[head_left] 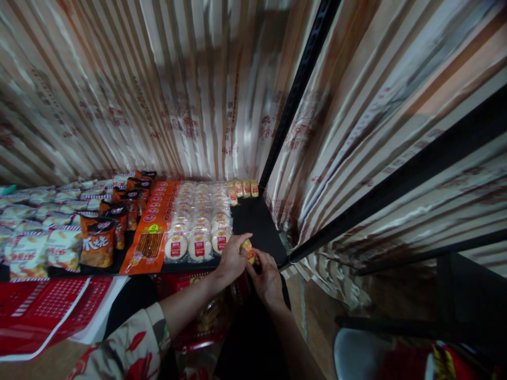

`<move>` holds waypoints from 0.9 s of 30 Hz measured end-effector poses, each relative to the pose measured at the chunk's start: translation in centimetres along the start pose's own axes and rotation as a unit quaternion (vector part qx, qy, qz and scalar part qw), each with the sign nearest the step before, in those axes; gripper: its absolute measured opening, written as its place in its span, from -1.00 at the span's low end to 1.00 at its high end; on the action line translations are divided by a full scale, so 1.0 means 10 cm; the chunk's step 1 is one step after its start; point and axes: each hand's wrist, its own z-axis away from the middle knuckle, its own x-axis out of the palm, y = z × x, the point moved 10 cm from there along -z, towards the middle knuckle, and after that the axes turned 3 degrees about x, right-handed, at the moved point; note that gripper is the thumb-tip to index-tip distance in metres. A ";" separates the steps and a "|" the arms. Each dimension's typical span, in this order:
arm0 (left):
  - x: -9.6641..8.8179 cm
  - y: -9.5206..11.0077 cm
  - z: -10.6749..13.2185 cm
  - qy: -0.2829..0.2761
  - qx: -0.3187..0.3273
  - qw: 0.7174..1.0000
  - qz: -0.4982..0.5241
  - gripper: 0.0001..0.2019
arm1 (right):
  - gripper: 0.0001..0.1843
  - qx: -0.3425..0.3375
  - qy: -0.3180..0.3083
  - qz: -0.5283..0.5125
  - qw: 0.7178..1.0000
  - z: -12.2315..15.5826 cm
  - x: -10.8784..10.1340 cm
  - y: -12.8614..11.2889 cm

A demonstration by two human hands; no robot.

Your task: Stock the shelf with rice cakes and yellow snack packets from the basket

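My left hand (231, 259) is closed on a small yellow snack packet (249, 251) with a red and white label, over the front of the black shelf (257, 221). Close against its right side, my right hand (268, 278) has its fingers curled in on the same packet; its fingertips are partly hidden. Similar small yellow packets (246, 188) stand in a short row at the shelf's back right corner. Just left of my hands lie rows of round white crackers (200, 246) in clear wrappers with red labels.
Further left are an orange pack of sticks (148, 232), brown snack bags (97, 243) and white snack bags (63, 248). Red baskets (35, 316) sit below the shelf. A dark metal post (293, 100) rises at the back corner, before striped curtains (190, 95). A pale stool (356, 353) stands lower right.
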 end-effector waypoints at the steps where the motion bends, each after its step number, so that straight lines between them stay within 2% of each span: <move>1: 0.03 0.01 -0.03 -0.003 -0.001 1.000 -0.007 -0.47 | -0.67 -0.001 0.011 0.010 1.000 -0.02 -0.01 0.02; 7: 0.18 -0.09 -0.24 -0.001 -0.035 0.999 -0.038 -0.42 | -0.69 0.000 0.035 0.005 0.999 -0.17 -0.01 0.15; 11: 0.25 -0.14 -0.38 0.004 -0.042 0.997 -0.060 -0.53 | -0.73 0.022 0.065 -0.007 0.998 -0.28 0.01 0.29; 15: 0.26 -0.16 -0.47 0.020 -0.061 0.995 -0.078 -0.58 | -0.73 0.052 0.083 -0.026 0.995 -0.39 0.07 0.43; 21: 0.23 -0.17 -0.56 0.049 -0.093 0.990 -0.094 -0.50 | -0.72 0.063 0.085 -0.028 0.994 -0.60 0.15 0.49; 27: 0.27 -0.19 -0.67 0.060 -0.123 0.989 -0.048 -0.52 | -0.73 0.069 0.076 -0.014 0.995 -0.84 0.23 0.54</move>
